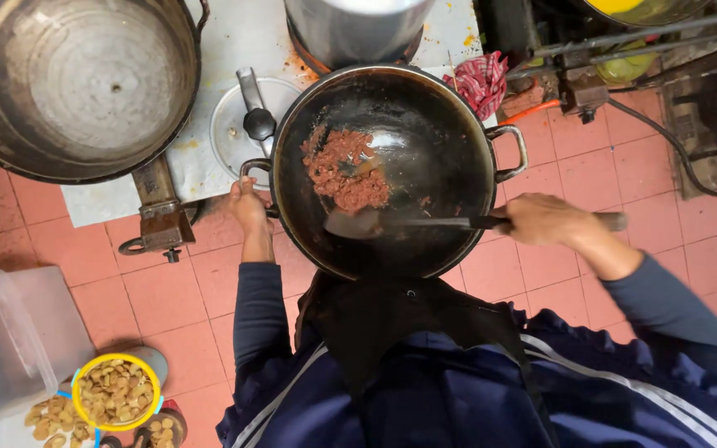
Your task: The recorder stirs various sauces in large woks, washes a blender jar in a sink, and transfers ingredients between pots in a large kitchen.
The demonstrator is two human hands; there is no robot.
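Note:
A black wok (441, 149) stands in front of me with a patch of reddish minced food (346, 170) on its left side. My left hand (248, 206) grips the wok's left handle. My right hand (541, 220) holds the handle of a metal spatula (358, 222), whose blade lies inside the wok just below the minced food.
A large empty metal wok (76, 83) sits at the upper left, a steel pot (358, 29) behind the black wok, and a round lid (234, 124) between them. On the tiled floor at lower left stand a clear plastic tub (2, 348) and bowls of small tan pieces (116, 390).

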